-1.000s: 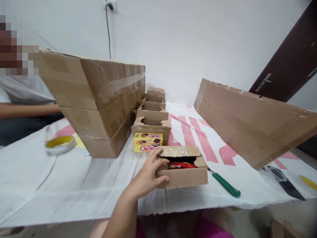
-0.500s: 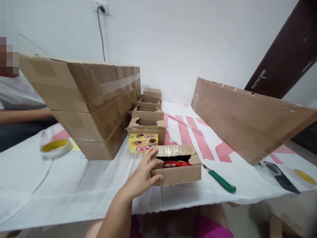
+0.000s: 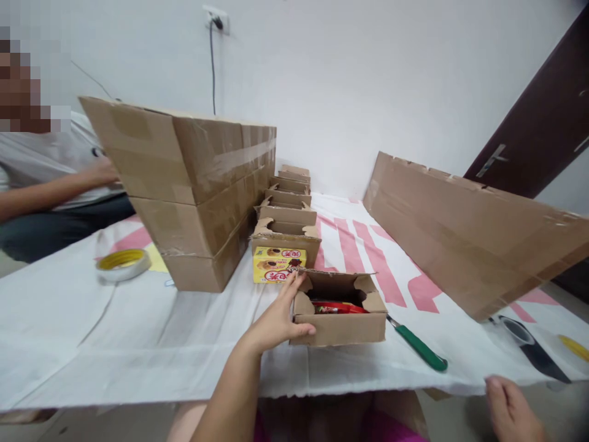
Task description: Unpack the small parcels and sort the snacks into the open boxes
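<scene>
My left hand (image 3: 276, 325) grips the left end of a small cardboard box (image 3: 340, 329), thumb on the front side and fingers along the left and back. The box top is open, its back flap raised, and red packaging (image 3: 338, 307) shows inside. Just behind my fingers stands a yellow snack carton (image 3: 279, 265). To the right of the box lies a green-handled knife (image 3: 421, 348). My right hand (image 3: 513, 410) is low at the right, beyond the table's front edge and away from the box; its fingers are partly hidden and blurred.
A tall stack of taped cartons (image 3: 202, 196) rises at left, beside a row of open boxes (image 3: 286, 228). A large cardboard sheet (image 3: 469, 233) stands at right. Tape rolls (image 3: 123, 267) lie on the white cloth (image 3: 151, 368). Another person (image 3: 55, 184) sits at left.
My right hand has come into view at the lower right. The small box's back flap has swung upward, showing more of the inside. The view has shifted slightly left.
</scene>
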### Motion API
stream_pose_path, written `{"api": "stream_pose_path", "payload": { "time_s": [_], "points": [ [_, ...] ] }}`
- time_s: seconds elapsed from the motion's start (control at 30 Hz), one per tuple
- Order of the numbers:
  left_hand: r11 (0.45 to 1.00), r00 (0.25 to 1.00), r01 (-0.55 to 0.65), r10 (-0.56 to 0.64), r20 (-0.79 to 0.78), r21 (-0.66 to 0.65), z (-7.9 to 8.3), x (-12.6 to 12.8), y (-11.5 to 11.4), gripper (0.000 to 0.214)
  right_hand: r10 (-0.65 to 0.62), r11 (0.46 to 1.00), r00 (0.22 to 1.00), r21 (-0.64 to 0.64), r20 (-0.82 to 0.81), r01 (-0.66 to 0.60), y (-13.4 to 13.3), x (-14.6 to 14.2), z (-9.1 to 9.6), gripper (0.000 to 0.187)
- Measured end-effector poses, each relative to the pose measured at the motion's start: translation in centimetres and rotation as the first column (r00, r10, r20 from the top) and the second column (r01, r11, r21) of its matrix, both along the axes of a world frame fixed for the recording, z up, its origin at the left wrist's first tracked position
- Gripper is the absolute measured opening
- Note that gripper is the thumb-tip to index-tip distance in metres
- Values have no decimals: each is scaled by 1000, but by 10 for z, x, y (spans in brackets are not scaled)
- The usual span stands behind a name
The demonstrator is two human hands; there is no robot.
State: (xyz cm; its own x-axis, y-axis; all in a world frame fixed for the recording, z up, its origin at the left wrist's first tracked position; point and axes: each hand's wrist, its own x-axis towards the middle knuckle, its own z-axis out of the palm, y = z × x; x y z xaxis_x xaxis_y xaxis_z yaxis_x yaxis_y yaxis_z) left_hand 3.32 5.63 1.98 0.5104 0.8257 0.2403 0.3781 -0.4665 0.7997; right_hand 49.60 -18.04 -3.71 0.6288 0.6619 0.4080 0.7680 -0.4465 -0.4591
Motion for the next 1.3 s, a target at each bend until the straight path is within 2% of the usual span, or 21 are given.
{"api": "stream_pose_path", "payload": {
  "time_s": [0.03, 0.07, 0.1, 0.13, 0.17, 0.23, 0.3, 0.37, 0.5, 0.57, 0.63, 0.7, 0.77, 0.83, 0.93, 1.0, 1.07, 1.13, 1.2, 1.3],
  "points": [
    [1000, 1000, 13, -13, 17, 1, -2, 1, 3, 111, 121, 990, 993, 66, 3, -121, 19, -9, 14, 26],
    [1000, 999, 21, -21, 34, 3, -3, 1, 5, 114, 259, 959, 965, 108, 35, -261, 39, -22, 29, 26],
    [1000, 999, 26, -26, 46, 4, -3, 2, 7, 117, 411, 902, 908, 106, 81, -418, 58, -39, 46, 24],
    [1000, 998, 26, -26, 54, 5, -4, 2, 8, 120, 542, 830, 832, 75, 121, -552, 76, -59, 63, 20],
    [1000, 998, 22, -22, 57, 4, -4, 2, 9, 122, 668, 731, 726, 35, 164, -681, 93, -79, 80, 17],
    [1000, 998, 8, -9, 57, 3, -3, 3, 9, 124, 822, 554, 536, -55, 194, -830, 123, -121, 107, 15],
    [1000, 998, 5, -5, 58, 8, -3, 2, 8, 124, 897, 434, 412, -142, 158, -890, 151, -155, 124, 21],
    [1000, 998, 15, -16, 57, 18, -2, 1, 7, 125, 931, 365, 345, -254, 119, -896, 175, -178, 133, 23],
    [1000, 999, 17, -18, 52, 23, -1, 0, 4, 128, 945, 285, 323, -591, 45, -754, 212, -199, 135, 23],
    [1000, 999, 17, -18, 48, 26, -1, -1, 3, 128, 944, 262, 327, -681, 35, -684, 220, -203, 134, 19],
    [999, 999, 19, -20, 43, 32, -1, -2, 2, 128, 942, 274, 332, -696, 55, -664, 221, -207, 134, 7],
    [999, 999, 8, -10, 42, 32, 0, -4, 1, 129, 936, 306, 340, -685, 90, -661, 217, -211, 138, 12],
    [999, 999, -16, 14, 53, 35, 1, -10, 2, 129, 923, 363, 360, -632, 139, -685, 210, -212, 146, 18],
    [997, 996, -54, 50, 77, 48, 4, -21, 2, 128, 898, 436, 399, -495, 185, -751, 203, -211, 158, 22],
    [989, 985, -133, 124, 116, 65, 8, -45, 1, 121, 838, 537, 495, -188, 232, -822, 194, -200, 179, 23],
    [980, 974, -191, 181, 137, 62, 10, -62, 0, 114, 776, 600, 572, -34, 264, -799, 189, -188, 188, 21],
    [968, 962, -244, 233, 144, 63, 10, -77, -2, 106, 708, 654, 642, 69, 295, -753, 184, -174, 188, 19],
    [951, 949, -297, 284, 138, 87, 9, -87, -2, 96, 667, 688, 683, 108, 298, -718, 179, -159, 177, 20],
    [917, 926, -371, 354, 132, 148, 9, -92, -4, 85, 659, 704, 700, 105, 275, -703, 172, -146, 155, 21],
    [799, 850, -527, 502, 159, 290, 17, -89, -9, 72, 679, 706, 700, 65, 220, -705, 157, -136, 108, 24]
  ]
}}
